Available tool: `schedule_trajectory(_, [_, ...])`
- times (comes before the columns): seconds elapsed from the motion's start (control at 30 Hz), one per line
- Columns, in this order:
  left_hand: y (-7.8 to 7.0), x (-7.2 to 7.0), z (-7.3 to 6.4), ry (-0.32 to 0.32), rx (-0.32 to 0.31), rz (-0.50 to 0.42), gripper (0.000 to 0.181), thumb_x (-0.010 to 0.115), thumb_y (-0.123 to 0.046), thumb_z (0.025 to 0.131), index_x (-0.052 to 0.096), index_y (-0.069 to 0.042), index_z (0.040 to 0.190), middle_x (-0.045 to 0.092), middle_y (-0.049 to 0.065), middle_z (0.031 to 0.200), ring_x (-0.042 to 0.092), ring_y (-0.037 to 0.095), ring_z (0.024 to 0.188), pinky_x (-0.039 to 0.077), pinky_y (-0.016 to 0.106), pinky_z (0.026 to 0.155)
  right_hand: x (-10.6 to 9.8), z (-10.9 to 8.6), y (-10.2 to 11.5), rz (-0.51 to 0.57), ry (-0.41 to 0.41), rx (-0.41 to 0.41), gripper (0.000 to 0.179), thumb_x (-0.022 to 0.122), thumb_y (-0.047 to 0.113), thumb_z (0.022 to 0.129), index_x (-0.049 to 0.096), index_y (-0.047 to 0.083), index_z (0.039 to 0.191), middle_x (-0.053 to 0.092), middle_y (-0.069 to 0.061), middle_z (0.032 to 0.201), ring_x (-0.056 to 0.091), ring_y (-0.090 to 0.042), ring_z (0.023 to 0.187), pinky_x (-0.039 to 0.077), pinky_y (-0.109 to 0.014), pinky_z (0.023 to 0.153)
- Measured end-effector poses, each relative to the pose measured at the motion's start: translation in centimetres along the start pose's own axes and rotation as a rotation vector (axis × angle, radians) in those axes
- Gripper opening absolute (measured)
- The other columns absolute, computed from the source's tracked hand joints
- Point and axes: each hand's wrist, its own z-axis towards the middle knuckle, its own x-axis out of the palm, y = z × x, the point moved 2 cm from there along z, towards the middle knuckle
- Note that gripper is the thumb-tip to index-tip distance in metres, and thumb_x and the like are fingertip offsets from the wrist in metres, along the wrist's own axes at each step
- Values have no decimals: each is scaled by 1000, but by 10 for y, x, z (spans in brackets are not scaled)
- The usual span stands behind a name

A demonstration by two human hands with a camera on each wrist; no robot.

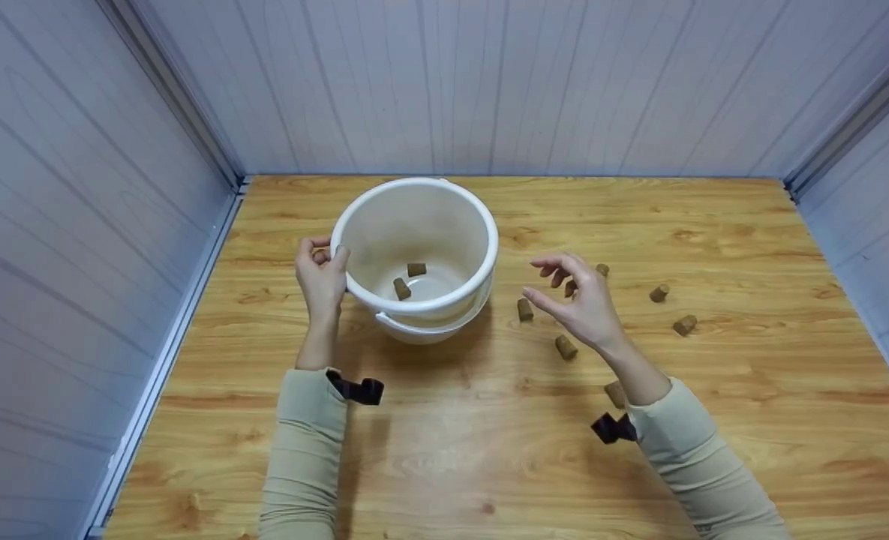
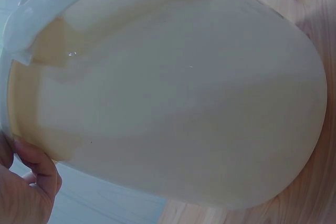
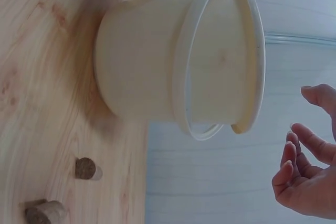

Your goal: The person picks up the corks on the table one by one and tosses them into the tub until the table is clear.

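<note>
Brown stoppers (image 1: 566,347) lie scattered across the table (image 1: 444,480) in my head view; I judge each best pinched across its sides. Beyond the nearer ones, my right hand (image 1: 583,304) hovers, its grip loose and empty. Alongside, my left hand (image 1: 322,283) grasps the white bucket (image 1: 414,307) by its rim, best held steady; two more stoppers (image 1: 416,268) rest inside.

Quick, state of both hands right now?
Left hand: closed, holding the white round plastic bucket by its rim.
Right hand: open, holding nothing.
</note>
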Motion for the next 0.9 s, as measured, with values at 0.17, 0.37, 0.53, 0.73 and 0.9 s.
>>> schedule_trajectory(0.17, [0,0,0,-1,1,-1,14,57,8,83,56,4,97,53,4,70,51,9,62,45,18,52,-5,-9,-5,-24,6,8,30,77,4,81,66,-2,108,60,-8,95,51,-23,79,37,-23,62])
schedule_trajectory(0.37, [1,0,1,-4,17,1,14,57,8,81,56,5,95,52,2,67,51,10,59,44,18,51,-10,-24,-12,-43,16,35,31,78,3,79,66,-2,107,59,-8,95,49,-16,78,38,-27,63])
schedule_trajectory(0.53, [0,1,1,0,12,9,15,57,7,81,56,5,95,52,2,67,50,8,58,43,17,50,-12,-35,-21,-62,22,48,31,78,3,79,66,-1,108,59,-8,96,50,-14,78,38,-26,62])
schedule_trajectory(0.73, [1,1,1,3,-12,16,14,58,7,83,56,4,97,52,3,69,51,11,62,44,18,51,-12,-49,-31,-78,40,65,31,79,2,78,66,1,106,59,-3,94,51,-16,77,39,-27,62])
schedule_trajectory(0.9, [1,0,1,6,-17,22,14,59,6,84,56,3,97,53,4,71,51,12,63,45,18,51,-12,-64,-41,-88,69,80,30,78,3,78,67,2,106,59,0,93,53,-17,78,40,-26,63])
